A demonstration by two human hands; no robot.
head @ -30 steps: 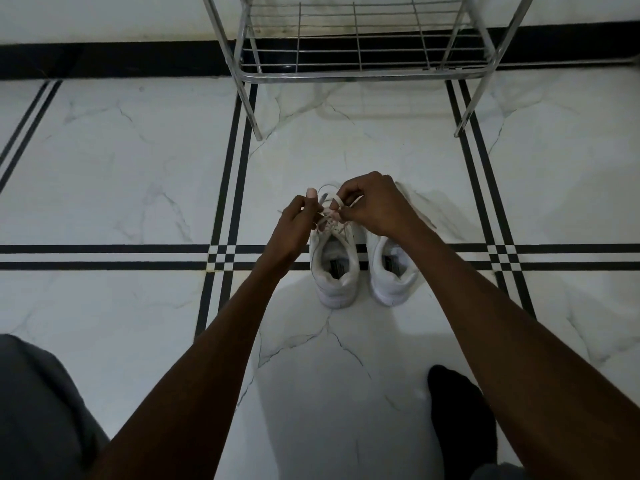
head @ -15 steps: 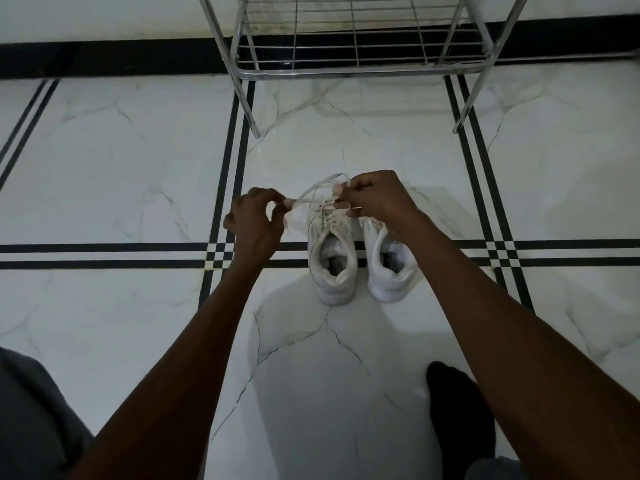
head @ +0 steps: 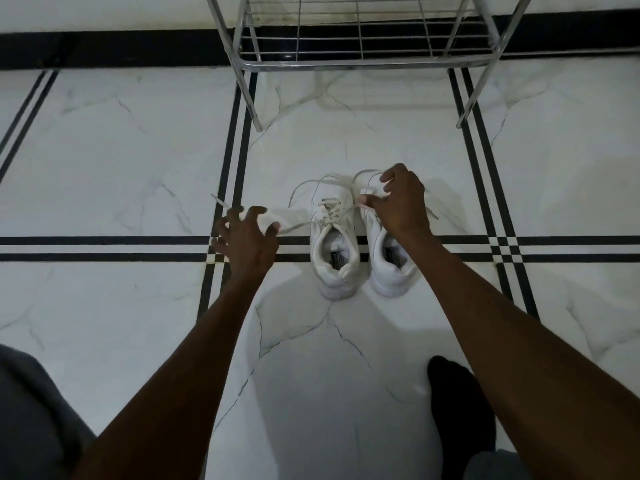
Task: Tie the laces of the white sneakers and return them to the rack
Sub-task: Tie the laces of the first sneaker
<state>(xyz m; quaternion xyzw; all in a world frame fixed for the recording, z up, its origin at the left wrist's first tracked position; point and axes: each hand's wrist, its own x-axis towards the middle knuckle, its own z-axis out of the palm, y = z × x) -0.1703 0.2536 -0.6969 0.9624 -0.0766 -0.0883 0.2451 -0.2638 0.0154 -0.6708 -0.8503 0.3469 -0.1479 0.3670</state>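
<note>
Two white sneakers stand side by side on the floor, toes pointing away from me: the left sneaker (head: pixel 333 268) and the right sneaker (head: pixel 390 277). The left sneaker's laces (head: pixel 334 214) are crossed over its tongue and pulled out to both sides. My left hand (head: pixel 247 239) is to the left of the shoes, fingers splayed, with one lace end running taut from the shoe to its thumb and out past the fingers. My right hand (head: pixel 400 200) hovers over the right sneaker's toe and pinches the other lace end, which loops loosely behind the shoes.
A chrome wire shoe rack (head: pixel 363 62) stands straight ahead against the wall, its bottom shelf bare. The floor is white marble tile with black stripes (head: pixel 104 249). My foot in a black sock (head: pixel 457 407) is at lower right, my grey-clad knee (head: pixel 31 420) at lower left.
My hands have drawn apart, the left one moving well to the left with its lace end and spreading its fingers. The laces over the left sneaker have pulled tighter.
</note>
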